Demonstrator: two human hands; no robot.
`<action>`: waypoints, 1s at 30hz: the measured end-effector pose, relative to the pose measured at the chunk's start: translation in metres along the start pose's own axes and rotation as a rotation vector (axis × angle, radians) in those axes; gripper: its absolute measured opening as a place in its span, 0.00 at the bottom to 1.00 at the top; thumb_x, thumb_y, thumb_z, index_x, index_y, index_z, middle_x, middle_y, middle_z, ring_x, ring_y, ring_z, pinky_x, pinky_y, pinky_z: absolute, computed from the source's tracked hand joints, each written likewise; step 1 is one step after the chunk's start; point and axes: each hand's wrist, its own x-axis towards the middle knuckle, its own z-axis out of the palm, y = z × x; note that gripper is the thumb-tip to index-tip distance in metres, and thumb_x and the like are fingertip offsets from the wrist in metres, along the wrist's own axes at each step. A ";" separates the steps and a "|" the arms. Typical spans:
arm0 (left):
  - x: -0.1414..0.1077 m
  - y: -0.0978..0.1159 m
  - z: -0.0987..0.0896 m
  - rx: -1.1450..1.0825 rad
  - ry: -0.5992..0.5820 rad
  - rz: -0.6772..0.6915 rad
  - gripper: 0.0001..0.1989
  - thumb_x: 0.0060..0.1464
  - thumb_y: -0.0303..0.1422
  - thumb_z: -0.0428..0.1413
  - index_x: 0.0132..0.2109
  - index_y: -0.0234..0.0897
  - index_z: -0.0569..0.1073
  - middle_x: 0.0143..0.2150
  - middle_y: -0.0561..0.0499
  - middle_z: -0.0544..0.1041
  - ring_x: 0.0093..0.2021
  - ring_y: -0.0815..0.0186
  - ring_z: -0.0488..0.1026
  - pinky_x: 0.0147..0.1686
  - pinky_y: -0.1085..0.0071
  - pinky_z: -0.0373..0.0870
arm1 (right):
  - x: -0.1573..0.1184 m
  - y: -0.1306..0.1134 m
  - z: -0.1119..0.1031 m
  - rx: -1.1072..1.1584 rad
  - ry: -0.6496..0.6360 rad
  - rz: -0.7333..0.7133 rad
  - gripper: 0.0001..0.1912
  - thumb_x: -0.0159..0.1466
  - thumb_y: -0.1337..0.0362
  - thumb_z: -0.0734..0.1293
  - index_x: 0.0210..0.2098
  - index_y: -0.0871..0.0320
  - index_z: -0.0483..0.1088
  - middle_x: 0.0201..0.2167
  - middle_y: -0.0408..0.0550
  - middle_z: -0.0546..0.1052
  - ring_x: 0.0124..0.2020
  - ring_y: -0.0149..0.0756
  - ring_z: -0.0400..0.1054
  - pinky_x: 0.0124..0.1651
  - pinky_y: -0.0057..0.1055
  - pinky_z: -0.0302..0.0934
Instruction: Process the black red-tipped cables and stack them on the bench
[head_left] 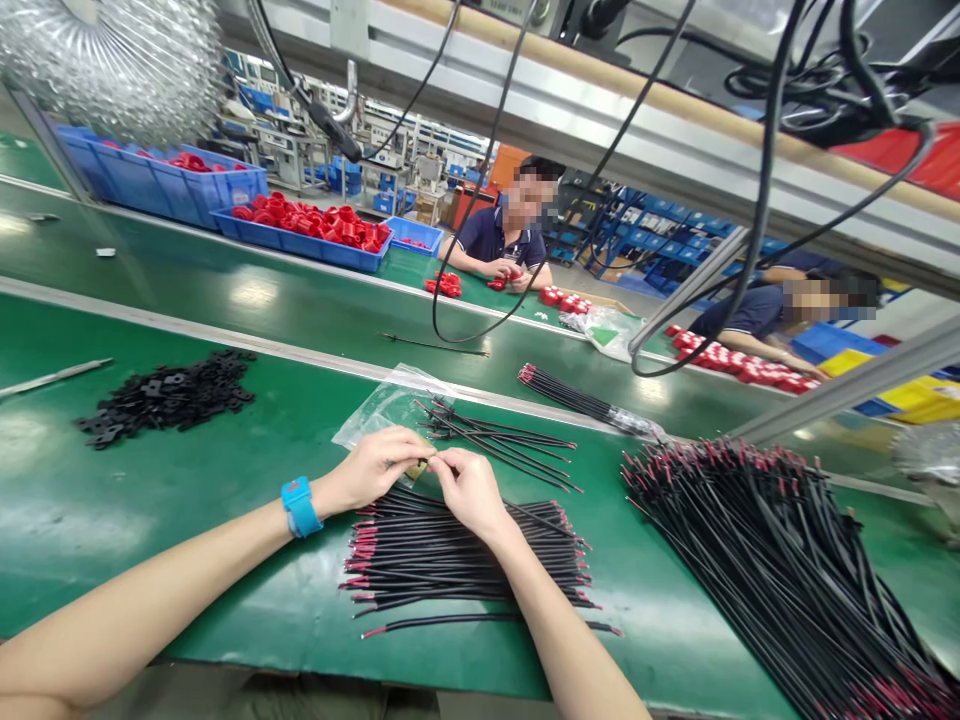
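Note:
My left hand (379, 465) and my right hand (471, 488) meet at the fingertips, both closed in a pinch. Between them shows a small black piece (422, 462), mostly covered by fingers; I cannot tell if it is a clip or a cable end. Below my hands lies a row of short black cables (465, 560) with red wire ends. Just beyond are a clear plastic bag (375, 405) and a looser group of black cables (502, 440). My left wrist wears a blue band (301, 507).
Small black plastic parts (172, 395) are heaped at left, near a pointed metal tool (56, 377). A large cable bundle (772, 560) fills the right; a smaller bundle (570, 395) lies beyond. Blue bins (300, 245) hold red parts. Two people (499, 240) sit opposite. Black cords (765, 200) hang overhead.

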 end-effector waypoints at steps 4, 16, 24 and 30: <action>-0.004 0.002 0.003 0.061 0.015 0.007 0.22 0.63 0.27 0.50 0.63 0.41 0.65 0.46 0.45 0.77 0.48 0.64 0.72 0.49 0.64 0.68 | 0.001 0.002 0.006 0.165 -0.012 0.093 0.16 0.67 0.62 0.62 0.26 0.59 0.74 0.22 0.43 0.73 0.24 0.30 0.66 0.31 0.25 0.55; 0.000 0.006 -0.002 -0.123 0.120 -0.325 0.34 0.58 0.30 0.55 0.69 0.37 0.52 0.39 0.50 0.76 0.40 0.68 0.73 0.50 0.68 0.68 | -0.001 -0.003 0.008 -0.029 0.162 -0.171 0.11 0.69 0.65 0.61 0.41 0.58 0.75 0.33 0.49 0.77 0.33 0.34 0.70 0.38 0.27 0.61; -0.003 0.008 -0.001 -0.042 0.042 -0.223 0.34 0.61 0.30 0.52 0.70 0.41 0.49 0.42 0.50 0.77 0.41 0.67 0.74 0.47 0.69 0.71 | -0.001 -0.003 0.001 -0.198 0.067 -0.206 0.14 0.71 0.66 0.57 0.36 0.59 0.73 0.28 0.46 0.73 0.28 0.31 0.66 0.33 0.26 0.54; -0.007 0.004 0.001 0.075 0.023 -0.091 0.33 0.63 0.30 0.50 0.71 0.43 0.47 0.44 0.49 0.77 0.45 0.65 0.74 0.50 0.66 0.70 | 0.001 -0.001 0.002 -0.136 0.007 -0.160 0.14 0.71 0.65 0.58 0.35 0.58 0.73 0.30 0.45 0.75 0.29 0.30 0.67 0.34 0.25 0.56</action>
